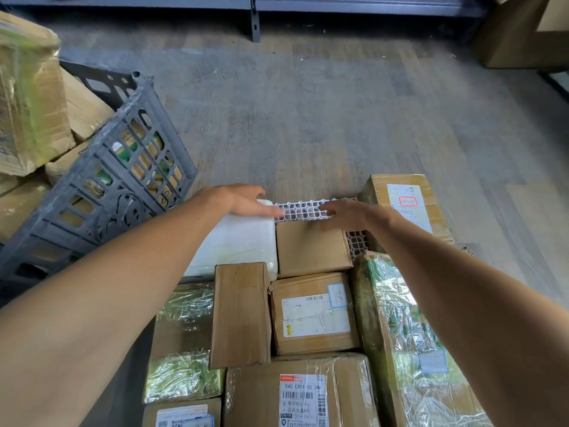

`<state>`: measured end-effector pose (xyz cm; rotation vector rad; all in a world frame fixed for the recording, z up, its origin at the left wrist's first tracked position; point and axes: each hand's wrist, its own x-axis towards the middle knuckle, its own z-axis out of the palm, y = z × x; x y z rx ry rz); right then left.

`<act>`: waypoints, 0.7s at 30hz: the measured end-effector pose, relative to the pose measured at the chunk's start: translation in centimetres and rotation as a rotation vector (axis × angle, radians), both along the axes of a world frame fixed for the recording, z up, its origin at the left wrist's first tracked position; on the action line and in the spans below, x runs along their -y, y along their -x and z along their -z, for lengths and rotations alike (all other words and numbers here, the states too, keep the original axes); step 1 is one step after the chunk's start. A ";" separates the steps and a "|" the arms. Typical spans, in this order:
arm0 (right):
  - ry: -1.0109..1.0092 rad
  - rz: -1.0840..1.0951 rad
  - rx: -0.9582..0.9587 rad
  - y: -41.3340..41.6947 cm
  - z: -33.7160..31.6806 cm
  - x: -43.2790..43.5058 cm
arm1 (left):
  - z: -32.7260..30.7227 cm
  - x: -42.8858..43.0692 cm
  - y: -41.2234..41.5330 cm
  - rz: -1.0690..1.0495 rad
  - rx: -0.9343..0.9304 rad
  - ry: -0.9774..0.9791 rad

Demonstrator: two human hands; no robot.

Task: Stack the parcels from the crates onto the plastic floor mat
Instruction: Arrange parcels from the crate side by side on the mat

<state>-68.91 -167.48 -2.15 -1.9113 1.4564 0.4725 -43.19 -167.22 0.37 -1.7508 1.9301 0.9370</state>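
Note:
Several parcels lie packed together on the white lattice floor mat (308, 208), of which only a far strip shows. My left hand (246, 200) rests with straight fingers on the far end of a white foam-wrapped parcel (243, 241). My right hand (345, 212) hovers with fingers spread over the far edge of a small plain brown box (311, 251); whether it touches the box is unclear. Nearer me lie a tall brown box (241, 312), a labelled brown box (314, 315) and a taped box with a barcode label (301, 396).
A dark grey plastic crate (101, 186) leans at the left with cartons inside and large cardboard boxes (27, 103) behind it. A labelled carton (406, 204) and a film-wrapped green carton (409, 340) flank the right. Grey wood floor stretches ahead to a metal shelf base (255, 23).

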 end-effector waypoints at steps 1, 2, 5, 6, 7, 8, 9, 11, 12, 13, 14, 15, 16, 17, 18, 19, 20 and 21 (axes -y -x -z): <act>0.032 0.021 0.018 -0.4 -0.4 0.1 | -0.3 0.1 -0.1 -0.044 -0.026 0.035; 0.079 0.048 0.043 -0.8 -1.0 0.4 | -0.8 0.2 -0.2 -0.075 -0.035 0.092; 0.300 0.033 0.058 -3.0 -3.4 1.4 | -2.4 0.9 -0.9 -0.067 0.022 0.295; 0.368 0.013 0.051 -4.1 -4.4 1.8 | -3.2 1.1 -1.2 -0.058 0.042 0.356; 0.421 -0.007 0.042 -5.1 -5.4 2.0 | -3.9 1.3 -1.5 -0.042 0.063 0.404; 0.460 -0.021 0.028 -6.2 -6.4 2.2 | -4.8 1.4 -1.8 -0.020 0.088 0.442; 0.495 -0.035 0.013 -7.3 -7.3 2.3 | -5.8 1.4 -2.3 0.002 0.116 0.475; 0.568 -0.057 -0.009 -9.3 -9.1 2.0 | -7.5 1.0 -3.6 0.027 0.152 0.517; 0.613 -0.065 -0.017 -10.1 -10.0 1.7 | -8.3 0.6 -4.3 0.023 0.157 0.535; 0.660 -0.070 -0.022 -10.9 -10.8 1.4 | -9.0 0.2 -5.0 0.020 0.164 0.559; 0.697 -0.072 -0.026 -11.8 -11.4 1.0 | -9.7 -0.4 -5.8 0.021 0.176 0.589; 0.723 -0.075 -0.032 -12.6 -12.1 0.5 | -10.4 -1.2 -6.6 0.021 0.190 0.621; 0.741 -0.082 -0.038 -13.5 -12.8 -0.1 | -11.1 -1.9 -7.5 0.019 0.203 0.655; 0.759 -0.092 -0.043 -14.4 -13.4 -0.7 | -11.9 -2.6 -8.3 0.011 0.215 0.687; 0.783 -0.104 -0.045 -15.3 -14.1 -1.2 | -12.7 -3.2 -9.3 0.001 0.228 0.713; 0.810 -0.117 -0.043 -16.2 -14.9 -1.8 | -13.4 -4.0 -10.3 -0.013 0.243 0.737; 0.836 -0.131 -0.035 -17.1 -15.7 -2.4 | -14.2 -4.7 -11.3 -0.028 0.258 0.761; 0.854 -0.146 -0.023 -18.2 -16.4 -2.9 | -14.9 -5.3 -12.5 -0.046 0.269 0.785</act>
